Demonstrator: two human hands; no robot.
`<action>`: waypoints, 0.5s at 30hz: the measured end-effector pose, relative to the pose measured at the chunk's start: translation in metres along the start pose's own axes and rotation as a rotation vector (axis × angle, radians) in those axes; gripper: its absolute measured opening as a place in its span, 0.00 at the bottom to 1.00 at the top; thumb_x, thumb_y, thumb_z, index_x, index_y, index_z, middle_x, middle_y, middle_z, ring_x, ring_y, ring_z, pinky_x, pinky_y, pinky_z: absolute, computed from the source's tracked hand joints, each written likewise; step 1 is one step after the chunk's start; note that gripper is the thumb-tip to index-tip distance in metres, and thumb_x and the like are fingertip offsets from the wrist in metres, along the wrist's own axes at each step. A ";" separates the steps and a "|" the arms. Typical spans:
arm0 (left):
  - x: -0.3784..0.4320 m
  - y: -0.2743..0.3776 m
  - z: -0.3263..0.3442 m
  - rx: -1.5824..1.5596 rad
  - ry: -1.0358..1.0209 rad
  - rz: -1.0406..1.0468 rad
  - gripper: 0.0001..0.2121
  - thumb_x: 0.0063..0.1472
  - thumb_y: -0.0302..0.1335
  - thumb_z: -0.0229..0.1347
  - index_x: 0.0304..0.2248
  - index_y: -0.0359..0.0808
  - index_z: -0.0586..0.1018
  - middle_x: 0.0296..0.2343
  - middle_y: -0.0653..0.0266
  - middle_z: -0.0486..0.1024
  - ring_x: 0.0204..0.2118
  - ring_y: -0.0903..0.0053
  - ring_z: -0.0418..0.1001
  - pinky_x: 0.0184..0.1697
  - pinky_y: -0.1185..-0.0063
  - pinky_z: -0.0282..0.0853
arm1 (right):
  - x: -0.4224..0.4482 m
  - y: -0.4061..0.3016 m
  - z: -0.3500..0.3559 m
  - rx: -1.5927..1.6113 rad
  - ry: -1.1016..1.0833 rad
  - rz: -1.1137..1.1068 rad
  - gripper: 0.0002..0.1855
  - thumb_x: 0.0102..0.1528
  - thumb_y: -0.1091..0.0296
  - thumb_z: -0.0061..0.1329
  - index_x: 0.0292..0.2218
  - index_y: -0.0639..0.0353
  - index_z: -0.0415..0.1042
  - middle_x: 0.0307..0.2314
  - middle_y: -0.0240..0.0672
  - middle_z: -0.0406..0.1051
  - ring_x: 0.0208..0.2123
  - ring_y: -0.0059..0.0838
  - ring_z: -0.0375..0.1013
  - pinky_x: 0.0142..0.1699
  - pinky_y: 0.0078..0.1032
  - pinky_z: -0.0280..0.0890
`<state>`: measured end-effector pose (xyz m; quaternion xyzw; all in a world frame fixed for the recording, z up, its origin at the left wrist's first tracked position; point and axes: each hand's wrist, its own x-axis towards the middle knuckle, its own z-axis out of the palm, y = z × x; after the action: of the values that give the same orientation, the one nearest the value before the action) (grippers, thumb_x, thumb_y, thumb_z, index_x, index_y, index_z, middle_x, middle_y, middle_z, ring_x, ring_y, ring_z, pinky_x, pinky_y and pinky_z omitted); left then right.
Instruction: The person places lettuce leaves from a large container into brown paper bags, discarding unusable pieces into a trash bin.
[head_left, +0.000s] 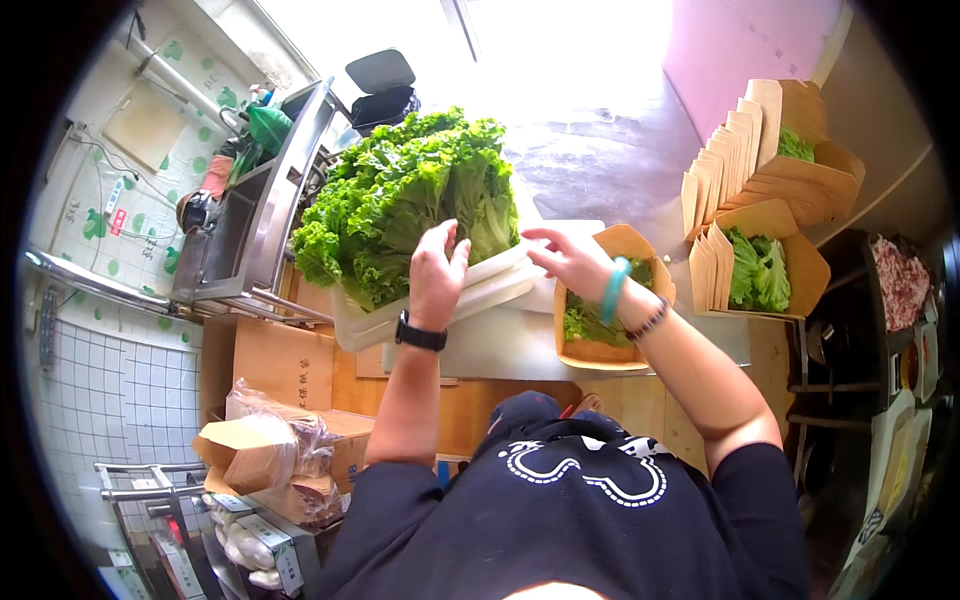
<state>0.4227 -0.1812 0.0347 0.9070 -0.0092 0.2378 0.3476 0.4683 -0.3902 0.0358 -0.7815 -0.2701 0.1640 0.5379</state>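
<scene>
A big heap of green leaf lettuce (420, 187) fills a white plastic tub (480, 289) on the work surface. My left hand (439, 270), with a black watch at its wrist, is at the heap's near side, fingers apart, with nothing seen in it. Just right of the tub, my right hand (566, 255) has its fingers apart and appears to hold nothing. Beneath my right wrist stands a kraft paper box (611, 356) with lettuce (592, 319) inside, partly hidden by the wrist. Further right, another kraft box (806, 262) holds lettuce leaves (757, 270).
Nested kraft boxes (731, 154) stand at the back right, lettuce in the top one. Shelving at right carries a tray of sliced meat (898, 281). A metal sink unit (251, 225) is at left. Below it sit a cardboard carton (281, 360) and plastic-wrapped kraft boxes (255, 450).
</scene>
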 end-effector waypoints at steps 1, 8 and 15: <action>-0.007 0.000 -0.002 -0.008 -0.005 0.001 0.14 0.53 0.23 0.52 0.39 0.27 0.71 0.33 0.53 0.72 0.34 0.70 0.72 0.38 0.78 0.66 | 0.021 0.010 0.009 0.037 -0.015 0.044 0.20 0.53 0.63 0.42 0.45 0.64 0.62 0.28 0.40 0.70 0.33 0.28 0.70 0.35 0.21 0.66; -0.025 0.013 -0.016 -0.246 -0.047 -0.111 0.13 0.52 0.22 0.52 0.39 0.26 0.71 0.33 0.53 0.71 0.34 0.69 0.70 0.40 0.77 0.66 | 0.123 0.025 0.038 0.218 -0.079 0.521 0.18 0.51 0.61 0.42 0.35 0.70 0.68 0.27 0.45 0.72 0.22 0.28 0.74 0.26 0.22 0.69; -0.011 0.007 -0.024 -0.355 -0.104 -0.092 0.13 0.52 0.21 0.51 0.39 0.27 0.71 0.32 0.54 0.71 0.34 0.70 0.71 0.37 0.79 0.66 | 0.135 0.068 0.049 -0.329 0.167 0.186 0.18 0.45 0.57 0.49 0.30 0.66 0.71 0.26 0.49 0.71 0.32 0.37 0.71 0.39 0.28 0.64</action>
<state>0.4011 -0.1726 0.0496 0.8421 -0.0273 0.1689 0.5115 0.5667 -0.2912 -0.0409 -0.8914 -0.1742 0.1014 0.4060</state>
